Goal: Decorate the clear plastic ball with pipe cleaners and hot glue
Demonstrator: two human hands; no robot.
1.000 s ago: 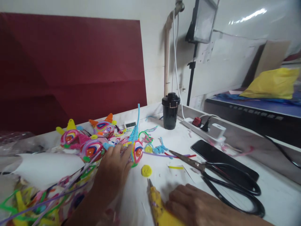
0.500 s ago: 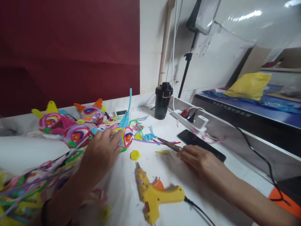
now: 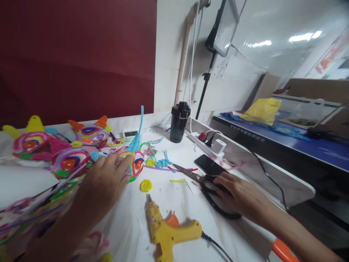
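My left hand (image 3: 102, 182) is closed over a colourful pipe-cleaner piece with an orange-centred eye (image 3: 138, 164); a light-blue pipe-cleaner strand (image 3: 141, 122) sticks up behind it. The palm side and part of the piece are hidden. My right hand (image 3: 231, 187) has its fingers bent around a handle of black-handled scissors (image 3: 195, 175), whose blades lie low over the table, pointing left. Between the hands are a yellow coiled disc (image 3: 146, 185) and a short yellow strip (image 3: 177, 181). Nearer me lies a yellow glue gun (image 3: 174, 233), its nozzle pointing away.
Several pipe-cleaner figures (image 3: 69, 162) crowd the left side. A black shaker bottle (image 3: 180, 122) stands at the back. Beside the right hand are a phone (image 3: 208, 164) and a power strip (image 3: 207, 145) along the low partition (image 3: 253, 171). A glue-gun cord (image 3: 218, 247) runs toward the front edge.
The view has turned right, shifting everything leftward. My right hand has shifted on the scissors, and their black handles now show. My left hand still holds the pipe-cleaner piece.
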